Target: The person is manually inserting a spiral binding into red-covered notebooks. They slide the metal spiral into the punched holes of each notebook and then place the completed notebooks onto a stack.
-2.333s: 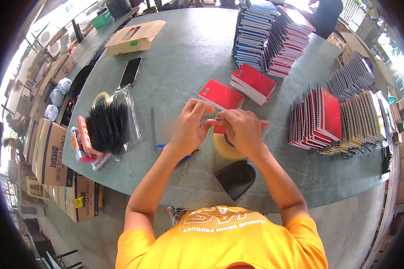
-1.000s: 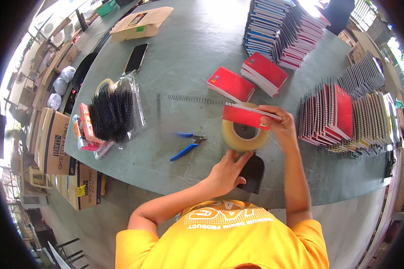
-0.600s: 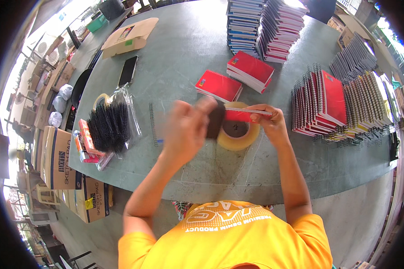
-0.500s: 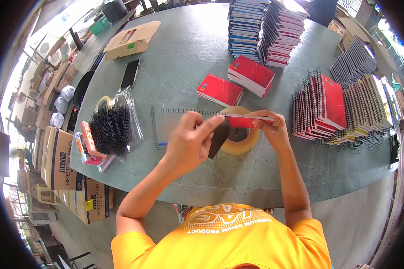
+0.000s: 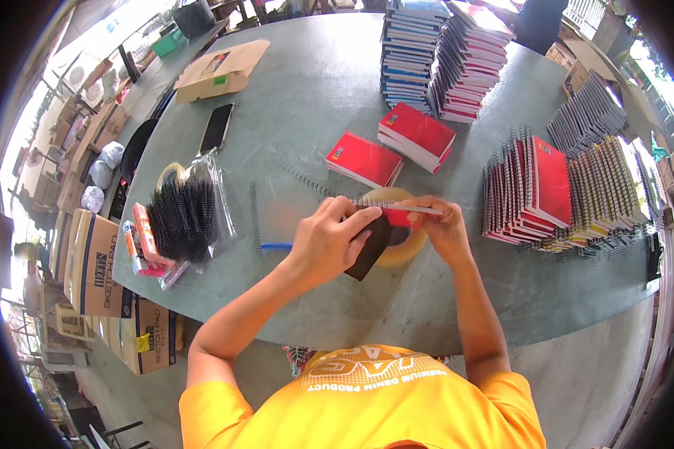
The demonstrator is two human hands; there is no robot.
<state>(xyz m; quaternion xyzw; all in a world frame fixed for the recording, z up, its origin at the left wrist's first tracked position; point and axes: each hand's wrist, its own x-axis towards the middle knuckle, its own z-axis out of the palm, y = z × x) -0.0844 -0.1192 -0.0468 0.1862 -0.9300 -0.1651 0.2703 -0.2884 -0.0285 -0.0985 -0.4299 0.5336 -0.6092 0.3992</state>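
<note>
A small red notebook (image 5: 400, 218) is held edge-on above the table, in front of me. My right hand (image 5: 443, 228) pinches its right end between thumb and fingers. At its left end my left hand (image 5: 326, 238) is closed on a dark spiral coil (image 5: 314, 182), which runs along the top edge and sticks out to the upper left. A dark flap (image 5: 370, 251) hangs below the left fingers; whether it is the notebook's cover I cannot tell. Beneath lies a large roll of tape (image 5: 408, 253), partly hidden. Two short piles of red notebooks (image 5: 363, 159) (image 5: 418, 131) lie beyond.
Tall notebook stacks (image 5: 408, 60) stand at the back; coil-bound notebooks (image 5: 550, 179) crowd the right. Loose black coils (image 5: 183, 221) in plastic, a phone (image 5: 216, 127) and a cardboard piece (image 5: 217, 71) lie left. A blue pen (image 5: 277, 246) is beside my left hand. Cartons (image 5: 97, 262) stand beyond the table's left edge.
Both hands have come slightly lower and nearer to me with the notebook. The coil's free end now slants more steeply to the upper left.
</note>
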